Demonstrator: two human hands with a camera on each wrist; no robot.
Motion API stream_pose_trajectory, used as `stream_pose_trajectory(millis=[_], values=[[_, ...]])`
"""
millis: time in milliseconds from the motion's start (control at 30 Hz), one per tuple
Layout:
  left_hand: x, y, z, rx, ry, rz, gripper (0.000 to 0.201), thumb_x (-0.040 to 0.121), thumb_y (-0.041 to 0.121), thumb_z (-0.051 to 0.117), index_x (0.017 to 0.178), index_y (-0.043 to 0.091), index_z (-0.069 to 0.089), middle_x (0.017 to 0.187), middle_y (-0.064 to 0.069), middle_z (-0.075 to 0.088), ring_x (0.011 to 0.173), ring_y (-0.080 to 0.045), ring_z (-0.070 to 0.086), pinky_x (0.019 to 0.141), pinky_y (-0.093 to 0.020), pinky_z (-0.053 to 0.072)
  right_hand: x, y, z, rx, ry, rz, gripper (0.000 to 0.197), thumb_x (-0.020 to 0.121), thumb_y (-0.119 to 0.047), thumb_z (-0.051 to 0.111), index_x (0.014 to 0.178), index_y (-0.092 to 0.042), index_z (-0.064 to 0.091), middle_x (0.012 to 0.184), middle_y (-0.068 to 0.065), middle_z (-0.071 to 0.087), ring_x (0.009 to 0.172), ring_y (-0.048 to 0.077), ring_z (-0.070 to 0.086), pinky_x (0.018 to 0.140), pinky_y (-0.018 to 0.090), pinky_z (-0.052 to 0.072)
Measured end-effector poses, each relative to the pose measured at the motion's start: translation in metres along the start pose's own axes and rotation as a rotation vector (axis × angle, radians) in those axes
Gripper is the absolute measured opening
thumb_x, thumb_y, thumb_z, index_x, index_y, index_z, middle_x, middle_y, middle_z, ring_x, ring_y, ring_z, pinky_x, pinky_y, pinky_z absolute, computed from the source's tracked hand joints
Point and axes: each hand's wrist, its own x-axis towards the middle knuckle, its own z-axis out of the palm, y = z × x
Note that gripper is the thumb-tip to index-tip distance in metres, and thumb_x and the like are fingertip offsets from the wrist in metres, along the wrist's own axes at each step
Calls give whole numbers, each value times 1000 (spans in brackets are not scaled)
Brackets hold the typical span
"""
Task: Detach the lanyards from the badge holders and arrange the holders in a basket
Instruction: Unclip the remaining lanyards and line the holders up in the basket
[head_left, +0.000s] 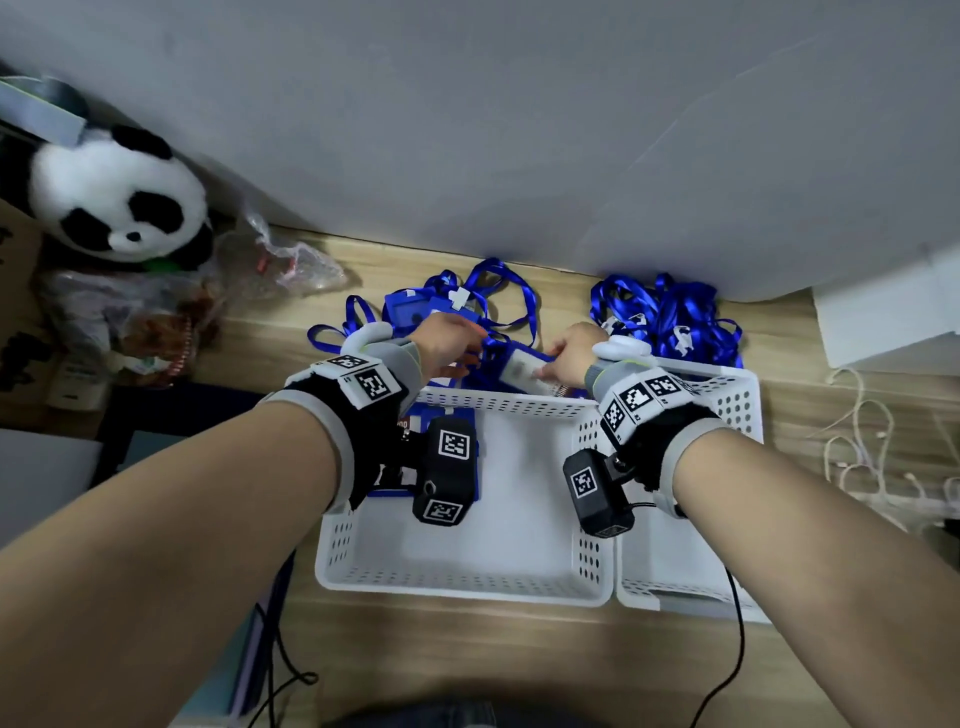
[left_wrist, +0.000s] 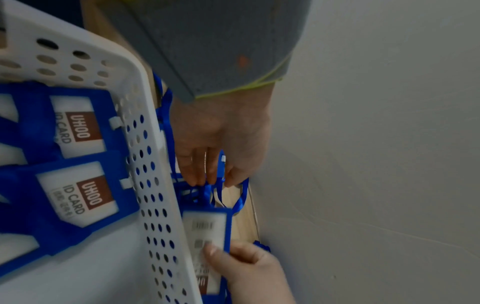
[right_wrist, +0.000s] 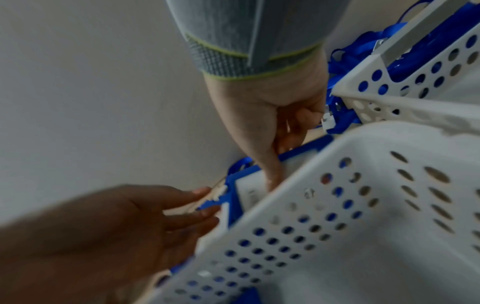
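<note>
Right hand (head_left: 570, 349) pinches the badge holder (head_left: 522, 370) just beyond the basket's (head_left: 467, 584) far wall. Left hand (head_left: 448, 338) pinches its lanyard (left_wrist: 217, 186) at the clip. Best: brace holder steady, release the clip squarely, don't yank the strap.

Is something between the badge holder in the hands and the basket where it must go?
The holder is behind the basket's far wall, so it must be lifted over the rim. Its lanyard seems attached where the left hand pinches; the right hand grips the holder. Nothing else visibly blocks it.
</note>
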Motion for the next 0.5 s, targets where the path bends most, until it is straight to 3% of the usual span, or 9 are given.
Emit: stream_pose_trajectory(millis=[100,167,233,300,400,500], values=[[-4,3,2,107,6,107,41,89,11,59,129,15,50,122,-8,56,108,-23,57,89,-34,51,-15,-13,-6,160,47,-148,20,76,-31,76,91,-19,71,77,-7,63,69,10,55,64,21,40],[-9,5,0,156,14,166,45,87,15,63,130,12,49,125,-7,56,113,-23,56,96,-33,47,-26,-22,-13,280,33,-248,11,81,-28,71,83,-19,66,66,-7,55,59,7,46,55,17,36],[-18,8,-4,138,26,200,39,86,16,65,123,6,55,121,-10,60,107,-23,59,95,-37,50,-35,-28,-19,376,47,-282,20,88,-33,62,78,-15,59,60,-3,44,54,9,37,49,19,30],[-25,11,-10,63,21,220,27,87,14,64,111,4,59,110,-14,63,89,-20,63,80,-34,57,-37,-32,-25,507,62,-224,31,93,-43,50,75,-19,54,61,-2,45,55,11,40,52,21,32],[-46,11,-22,-175,23,237,13,92,10,56,103,4,55,99,-13,61,68,-17,63,51,-25,57,-49,-32,-27,859,20,-85,45,92,-57,40,82,-19,62,68,1,63,66,20,59,73,27,49],[-61,10,-29,-345,54,248,10,98,12,47,101,3,49,84,-12,58,43,-13,62,41,-18,50,-64,-31,-20,1029,-33,-79,56,95,-56,32,79,-11,63,48,-1,57,52,20,53,66,30,50]])
